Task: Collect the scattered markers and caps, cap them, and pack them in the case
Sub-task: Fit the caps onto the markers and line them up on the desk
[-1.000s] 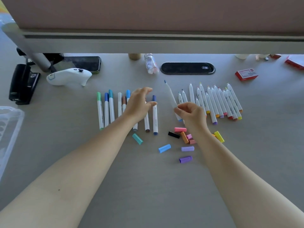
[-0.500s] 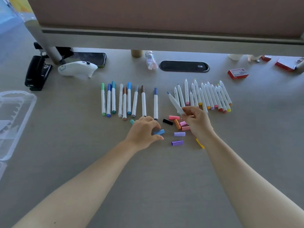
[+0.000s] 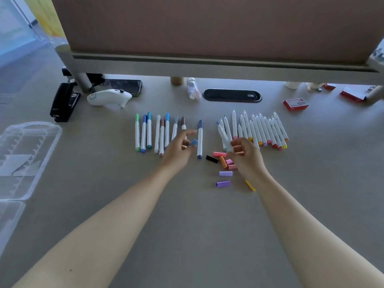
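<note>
Pinching a small blue cap point(image 3: 194, 142) between thumb and fingertips, your left hand point(image 3: 178, 151) hovers over the capped row of markers point(image 3: 158, 133), just left of the dark-blue marker point(image 3: 199, 139) lying alone. From the head view, your right hand point(image 3: 246, 155) curls around an uncapped white marker point(image 3: 223, 134), gripping its lower barrel with the tip pointing up and away; those fingers are closed snugly on it.

Cap and marker sit apart, with the lone dark-blue marker between your hands. Both pieces look light, hard and smooth plastic, so I'd judge the cap could slip or pop free: hold it by its sides, open end toward the tip, and grip the barrel close to the nib end for a straight push.

Below your right hand the loose caps point(image 3: 225, 166) lie clustered: pink, orange, black, purple, one yellow by your wrist. The uncapped markers point(image 3: 264, 129) fan out beyond your right fingers. The clear case point(image 3: 31, 129) waits open, well apart at the far left edge.
</note>
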`<act>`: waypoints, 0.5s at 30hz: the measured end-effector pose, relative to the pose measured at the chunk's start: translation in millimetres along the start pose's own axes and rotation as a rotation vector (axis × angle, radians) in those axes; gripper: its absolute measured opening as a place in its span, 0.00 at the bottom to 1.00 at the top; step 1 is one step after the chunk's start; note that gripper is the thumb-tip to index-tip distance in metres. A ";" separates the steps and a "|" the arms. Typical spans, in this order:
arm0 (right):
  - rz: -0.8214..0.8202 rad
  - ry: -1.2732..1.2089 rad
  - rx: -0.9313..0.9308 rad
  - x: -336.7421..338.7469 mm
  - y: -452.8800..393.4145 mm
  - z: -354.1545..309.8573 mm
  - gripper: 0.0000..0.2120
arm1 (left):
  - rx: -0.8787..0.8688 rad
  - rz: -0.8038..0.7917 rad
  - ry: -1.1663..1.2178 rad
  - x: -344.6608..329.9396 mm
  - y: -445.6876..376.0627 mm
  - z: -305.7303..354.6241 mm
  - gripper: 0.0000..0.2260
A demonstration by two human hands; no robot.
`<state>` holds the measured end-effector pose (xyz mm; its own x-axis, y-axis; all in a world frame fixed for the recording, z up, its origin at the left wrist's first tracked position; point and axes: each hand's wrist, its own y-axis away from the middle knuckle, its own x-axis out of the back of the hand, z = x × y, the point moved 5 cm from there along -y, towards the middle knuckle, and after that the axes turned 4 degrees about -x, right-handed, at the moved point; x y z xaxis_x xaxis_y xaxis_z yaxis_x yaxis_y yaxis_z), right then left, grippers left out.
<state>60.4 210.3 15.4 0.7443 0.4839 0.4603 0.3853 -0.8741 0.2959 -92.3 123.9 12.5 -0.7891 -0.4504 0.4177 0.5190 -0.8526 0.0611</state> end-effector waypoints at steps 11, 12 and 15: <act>-0.067 0.032 0.033 -3.2 6.0 -25.3 0.09 | 0.249 0.147 0.559 16.6 -16.6 4.7 0.07; -0.069 0.028 0.025 -3.6 5.8 -24.4 0.09 | 0.264 0.154 0.588 15.6 -16.7 3.8 0.07; -0.075 0.043 0.015 -5.1 5.7 -21.3 0.09 | 0.297 0.167 0.642 14.3 -16.4 1.7 0.08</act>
<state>47.2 203.7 32.6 0.6894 0.5489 0.4728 0.4474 -0.8358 0.3182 -111.5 131.9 19.0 -0.6815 -0.7129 -0.1656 0.6449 -0.6919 0.3245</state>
